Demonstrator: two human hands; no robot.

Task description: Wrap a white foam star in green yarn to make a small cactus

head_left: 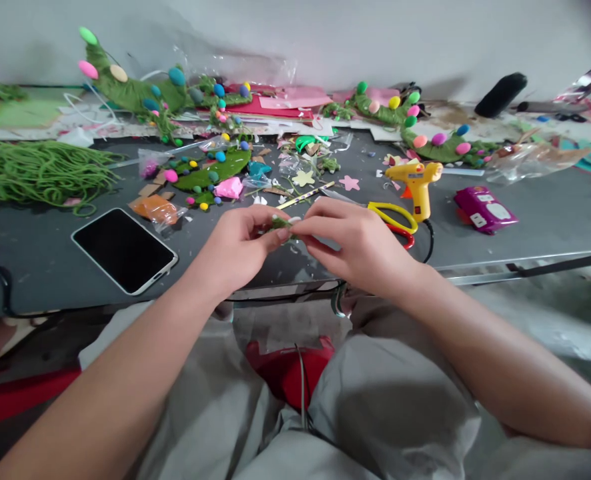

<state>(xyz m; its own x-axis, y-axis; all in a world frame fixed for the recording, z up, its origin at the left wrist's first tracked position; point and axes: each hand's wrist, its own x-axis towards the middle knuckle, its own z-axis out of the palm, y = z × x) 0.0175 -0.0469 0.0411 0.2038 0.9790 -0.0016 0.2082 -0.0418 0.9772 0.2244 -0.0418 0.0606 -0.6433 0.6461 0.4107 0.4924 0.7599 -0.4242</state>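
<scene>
My left hand (240, 245) and my right hand (355, 241) meet above the front edge of the grey table (50, 267). Both pinch a small green craft piece (280, 224) between thumb and fingertips, fingers closed on it. Most of the piece is hidden by my fingers. Yellow-handled scissors (394, 217) lie just right of my right hand, and a yellow glue gun (418, 183) stands behind them. A thin striped stick (305, 195) lies just beyond my hands.
A phone (124, 249) lies face up at the left front. Green cord (35, 172) is piled at far left. Green felt shapes with coloured pompoms (135, 90) line the back. A purple packet (484, 209) sits at right. Small paper flowers (348, 183) and scraps litter the middle.
</scene>
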